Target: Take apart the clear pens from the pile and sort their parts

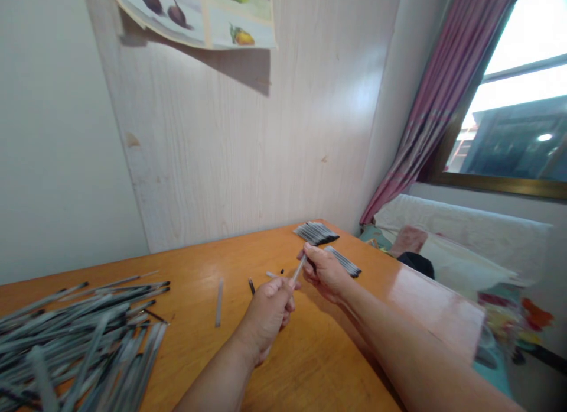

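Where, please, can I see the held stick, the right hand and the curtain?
Held stick (299,268): head view, its visible middle.
Right hand (326,272): head view, the hand's middle.
Curtain (440,99): head view, its middle folds.

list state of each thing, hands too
thin rod, held tilted
left hand, closed on near end
right hand, pinching far end
pale strip, lying flat
left rod pile, jumbled
far rod row, aligned
near rod row, aligned
curtain, drawn aside
poster, curling
window, open or shut unclear

A fruit poster (199,19) hangs on the wall (239,146) — to the right, a pink curtain (432,104) beside a window (522,110) — white cloth (465,223) below.
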`<act>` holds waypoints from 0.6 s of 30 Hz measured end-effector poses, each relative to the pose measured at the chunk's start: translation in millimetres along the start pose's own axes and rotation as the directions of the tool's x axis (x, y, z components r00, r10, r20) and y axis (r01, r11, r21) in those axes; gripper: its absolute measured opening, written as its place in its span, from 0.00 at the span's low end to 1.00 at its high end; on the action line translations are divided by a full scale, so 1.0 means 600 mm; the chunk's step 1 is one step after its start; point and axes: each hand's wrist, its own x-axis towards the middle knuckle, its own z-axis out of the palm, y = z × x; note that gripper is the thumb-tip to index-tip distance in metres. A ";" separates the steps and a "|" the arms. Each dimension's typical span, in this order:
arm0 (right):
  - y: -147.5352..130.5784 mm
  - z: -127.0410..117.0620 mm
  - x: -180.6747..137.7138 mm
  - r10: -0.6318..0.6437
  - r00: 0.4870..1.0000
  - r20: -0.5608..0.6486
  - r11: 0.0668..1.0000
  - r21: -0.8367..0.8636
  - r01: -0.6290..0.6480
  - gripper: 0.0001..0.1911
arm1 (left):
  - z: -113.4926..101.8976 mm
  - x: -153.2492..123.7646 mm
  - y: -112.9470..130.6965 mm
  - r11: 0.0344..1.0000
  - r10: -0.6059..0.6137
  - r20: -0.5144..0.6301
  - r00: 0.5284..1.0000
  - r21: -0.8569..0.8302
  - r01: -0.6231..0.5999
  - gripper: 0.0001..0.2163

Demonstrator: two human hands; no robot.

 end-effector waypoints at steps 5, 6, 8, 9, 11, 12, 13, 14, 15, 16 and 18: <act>0.004 0.004 0.000 -0.029 0.999 -0.029 0.999 -0.026 0.028 0.23 | 0.002 0.013 -0.011 0.953 0.196 -0.161 0.967 0.265 -0.149 0.16; 0.005 0.005 -0.001 -0.034 0.999 -0.027 0.999 -0.023 0.033 0.23 | 0.002 0.014 -0.012 0.928 0.245 -0.181 0.952 0.327 -0.176 0.15; 0.005 0.008 -0.001 -0.043 0.999 -0.025 0.999 -0.019 0.042 0.22 | 0.001 0.012 -0.011 0.870 0.322 -0.186 0.928 0.444 -0.214 0.14; 0.005 0.009 -0.002 -0.048 0.999 -0.026 0.999 -0.019 0.047 0.21 | 0.001 0.011 -0.009 0.843 0.348 -0.175 0.921 0.488 -0.225 0.14; 0.004 0.011 -0.002 -0.058 0.998 -0.028 0.998 -0.019 0.057 0.20 | 0.001 0.007 -0.005 0.808 0.376 -0.156 0.913 0.537 -0.241 0.13; 0.004 0.012 -0.002 -0.060 0.998 -0.029 0.998 -0.019 0.059 0.20 | 0.001 0.005 -0.003 0.801 0.383 -0.149 0.912 0.546 -0.247 0.13; 0.003 0.012 -0.002 -0.059 0.998 -0.031 0.998 -0.019 0.059 0.20 | 0.002 0.004 -0.002 0.799 0.385 -0.145 0.912 0.547 -0.250 0.13; 0.003 0.012 -0.002 -0.056 0.998 -0.031 0.998 -0.019 0.056 0.20 | 0.002 0.004 0.000 0.801 0.383 -0.143 0.913 0.544 -0.251 0.13; 0.002 0.013 -0.002 -0.053 0.998 -0.029 0.998 -0.017 0.052 0.20 | 0.002 0.005 0.001 0.806 0.379 -0.142 0.914 0.537 -0.250 0.13; 0.002 0.013 -0.002 -0.049 0.998 -0.028 0.999 -0.014 0.048 0.20 | 0.002 0.006 0.001 0.812 0.374 -0.143 0.916 0.528 -0.249 0.14; 0.002 0.013 -0.002 -0.042 0.999 -0.023 0.999 -0.001 0.042 0.20 | 0.001 0.008 0.002 0.832 0.358 -0.149 0.922 0.500 -0.242 0.14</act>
